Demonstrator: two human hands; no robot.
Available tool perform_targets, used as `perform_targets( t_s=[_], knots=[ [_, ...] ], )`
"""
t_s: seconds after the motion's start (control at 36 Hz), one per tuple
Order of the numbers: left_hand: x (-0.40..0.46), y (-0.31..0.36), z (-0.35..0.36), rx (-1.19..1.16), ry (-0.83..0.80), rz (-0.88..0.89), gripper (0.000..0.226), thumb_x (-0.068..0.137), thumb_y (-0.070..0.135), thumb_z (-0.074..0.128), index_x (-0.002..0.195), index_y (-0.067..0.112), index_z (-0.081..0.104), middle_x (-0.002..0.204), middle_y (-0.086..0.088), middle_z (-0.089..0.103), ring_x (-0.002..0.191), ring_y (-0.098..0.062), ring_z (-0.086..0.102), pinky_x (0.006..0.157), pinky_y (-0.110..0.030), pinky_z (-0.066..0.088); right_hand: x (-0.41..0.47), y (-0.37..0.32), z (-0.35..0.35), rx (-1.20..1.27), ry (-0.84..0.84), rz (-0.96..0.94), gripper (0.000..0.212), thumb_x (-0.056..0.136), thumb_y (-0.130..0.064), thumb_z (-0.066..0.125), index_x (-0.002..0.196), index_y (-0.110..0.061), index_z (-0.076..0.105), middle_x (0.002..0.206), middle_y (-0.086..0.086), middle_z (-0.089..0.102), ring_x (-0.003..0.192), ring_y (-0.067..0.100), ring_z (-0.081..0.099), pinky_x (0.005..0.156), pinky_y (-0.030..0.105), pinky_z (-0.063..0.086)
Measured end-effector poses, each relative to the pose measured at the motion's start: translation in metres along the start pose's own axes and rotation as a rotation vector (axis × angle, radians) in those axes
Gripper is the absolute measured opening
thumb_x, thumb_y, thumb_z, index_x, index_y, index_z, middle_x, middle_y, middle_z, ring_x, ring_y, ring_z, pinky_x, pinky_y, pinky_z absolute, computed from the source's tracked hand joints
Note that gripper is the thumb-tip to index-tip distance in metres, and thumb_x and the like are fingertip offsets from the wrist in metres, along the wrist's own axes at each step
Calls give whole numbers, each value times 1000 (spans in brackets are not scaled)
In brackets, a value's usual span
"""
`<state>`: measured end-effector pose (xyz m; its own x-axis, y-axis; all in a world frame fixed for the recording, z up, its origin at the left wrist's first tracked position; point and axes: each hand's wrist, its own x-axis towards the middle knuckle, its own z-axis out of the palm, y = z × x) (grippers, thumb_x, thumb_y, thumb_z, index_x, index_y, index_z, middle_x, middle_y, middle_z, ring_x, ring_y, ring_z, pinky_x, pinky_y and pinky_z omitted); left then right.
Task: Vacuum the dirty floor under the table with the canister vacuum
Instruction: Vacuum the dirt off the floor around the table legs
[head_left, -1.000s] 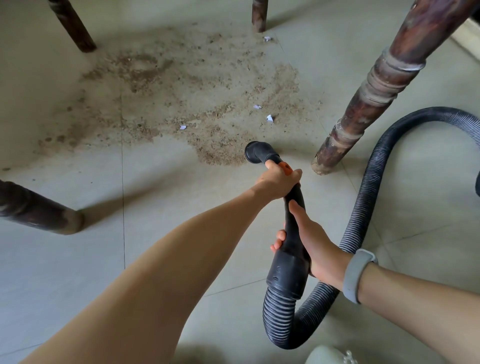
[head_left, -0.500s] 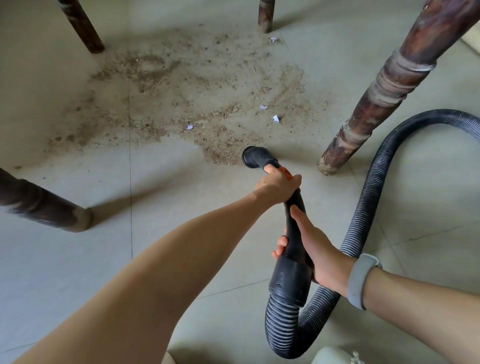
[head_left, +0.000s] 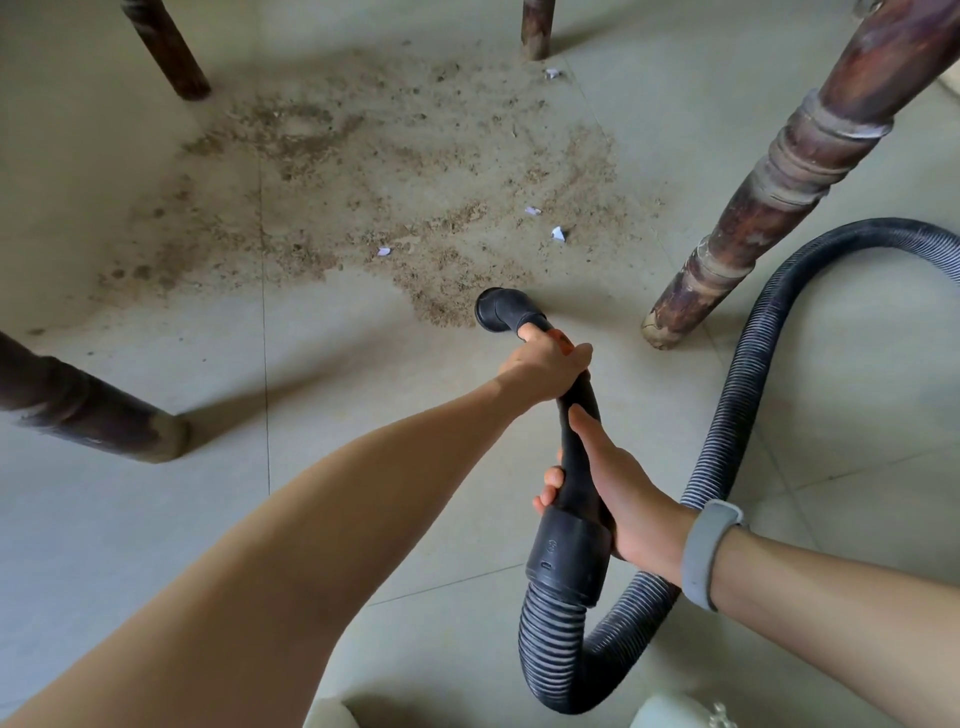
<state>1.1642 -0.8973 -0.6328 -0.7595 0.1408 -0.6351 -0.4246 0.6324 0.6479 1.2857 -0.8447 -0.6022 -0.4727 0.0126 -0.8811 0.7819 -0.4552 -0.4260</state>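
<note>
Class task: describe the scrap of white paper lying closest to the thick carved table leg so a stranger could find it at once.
Start at the thick carved table leg on the right and look left, onto the dirt patch. The first white paper scrap there is yours; another scrap lies just beyond it, further from the vacuum nozzle.

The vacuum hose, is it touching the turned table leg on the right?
Apart. The head view shows bare tile between the vacuum hose and the turned table leg all along.

Soft daylight from the right; faint shadows fall leftward; sharp focus, wide-angle bending at edges.
</note>
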Motion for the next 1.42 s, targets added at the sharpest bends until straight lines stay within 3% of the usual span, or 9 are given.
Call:
perform_targets(
  t_s=[0.11, 0.33, 0.44, 0.61, 0.75, 0.89, 1.03, 1.17, 1.42],
  knots=[
    [1, -2, -10, -41, -2, 103, 35, 93, 38, 54, 109, 12, 38, 124, -16, 57, 108, -34, 59, 94, -46, 50, 7, -3, 10, 17, 3, -4, 42, 90, -51, 56, 88, -10, 45, 51, 6, 45, 43, 22, 48, 71, 37, 50],
    [0, 5, -20, -97, -4, 27, 47, 92, 36, 53, 119, 4, 32, 121, -21, 56, 107, -36, 59, 80, -38, 48, 12, -8, 16, 7, -8, -6, 41, 90, -53, 56, 87, -13, 45, 52, 6, 46, 45, 21, 48, 64, 33, 52],
    [-6, -2, -18, -71, 1, 126, 22, 93, 38, 53, 88, 20, 41, 124, -16, 56, 108, -35, 59, 89, -42, 50, 6, -6, 12, 10, -7, 11, 40, 91, -50, 57, 89, -12, 45, 51, 6, 46, 43, 22, 47, 65, 34, 51],
    [-16, -15, -11, -58, 3, 143, 21, 93, 37, 53, 91, 18, 44, 121, -13, 58, 106, -32, 60, 82, -35, 47, -1, 6, 1, -17, -2, 39, 40, 91, -50, 57, 87, -13, 43, 49, 8, 47, 40, 22, 47, 66, 36, 48],
    [-17, -16, -7, -49, 45, 22, 47, 93, 38, 52, 120, 5, 33, 120, -19, 58, 106, -36, 59, 90, -41, 50, -2, 11, 1, -15, -9, 42, 40, 91, -50, 57, 86, -12, 43, 50, 8, 47, 41, 22, 47, 70, 37, 47],
    [-14, -17, -19, -49, 29, 147, 23, 94, 38, 53, 94, 18, 42, 123, -13, 58, 107, -32, 59, 88, -38, 48, 3, 2, 9, -21, -17, 27, 39, 91, -50, 57, 88, -13, 45, 50, 7, 47, 42, 22, 46, 66, 35, 49],
    [-7, -14, -30, -33, 50, 164, 28, 95, 37, 52, 75, 26, 36, 123, -13, 57, 107, -34, 60, 92, -44, 50, 13, -2, 26, 1, 8, 0, 41, 90, -49, 59, 92, -10, 47, 53, 7, 45, 42, 21, 45, 70, 37, 50],
    [4, -11, -41, -63, 42, 143, 29, 93, 39, 54, 103, 18, 37, 110, -8, 59, 104, -30, 62, 89, -39, 50, 22, -8, 36, -4, -4, -25, 41, 89, -50, 60, 94, -11, 48, 57, 7, 47, 46, 22, 49, 64, 33, 52],
    [4, -4, -46, -74, 65, 147, 28, 93, 39, 53, 96, 17, 36, 121, -14, 59, 106, -33, 61, 94, -45, 50, 27, -18, 42, 41, -38, -16, 42, 88, -50, 61, 93, -10, 45, 55, 7, 45, 46, 22, 48, 64, 33, 52]
  ],
)
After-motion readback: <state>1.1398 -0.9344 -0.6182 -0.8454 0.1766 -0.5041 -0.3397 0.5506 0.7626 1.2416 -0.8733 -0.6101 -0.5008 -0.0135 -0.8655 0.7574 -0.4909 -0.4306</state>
